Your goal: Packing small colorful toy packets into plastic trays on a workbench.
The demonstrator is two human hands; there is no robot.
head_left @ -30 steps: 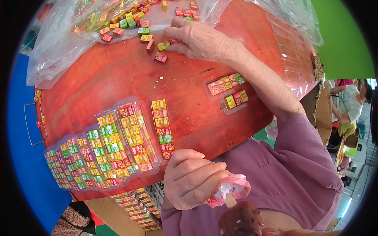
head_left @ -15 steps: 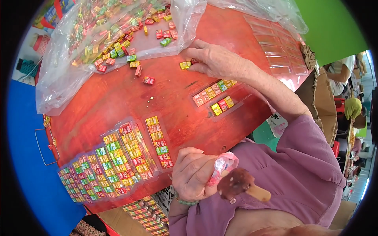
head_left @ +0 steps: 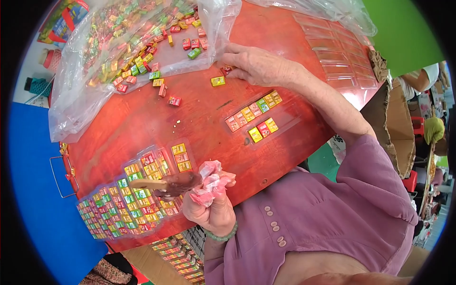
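The left hand (head_left: 211, 209), low in the frame just left of centre, has its grip closed around a crumpled pink wrapper (head_left: 213, 179) and, with it, a chocolate-coated ice cream bar (head_left: 178, 183) whose flat wooden stick (head_left: 145, 184) points toward the left of the frame. A green bead bracelet (head_left: 221, 236) circles that wrist. The bar hangs over clear plastic trays (head_left: 133, 199) filled with rows of small coloured candy packets, lying at the lower left of the round red counter (head_left: 199, 118).

The right hand (head_left: 259, 64), in the upper middle of the frame, rests palm down on the counter with its fingers curled narrow over a red candy packet (head_left: 227, 70); whether the packet is actually pinched cannot be told. A loose yellow candy packet (head_left: 218, 81) lies just beside those fingertips. Near the centre right, a clear tray (head_left: 259, 118) holds one row of packets and a shorter row of three. A big clear plastic bag (head_left: 118, 57) of loose candy packets sprawls across the upper left, its mouth open toward the right hand. Empty clear trays (head_left: 332, 57) lie at the upper right. The person wears a purple buttoned shirt (head_left: 332, 223).
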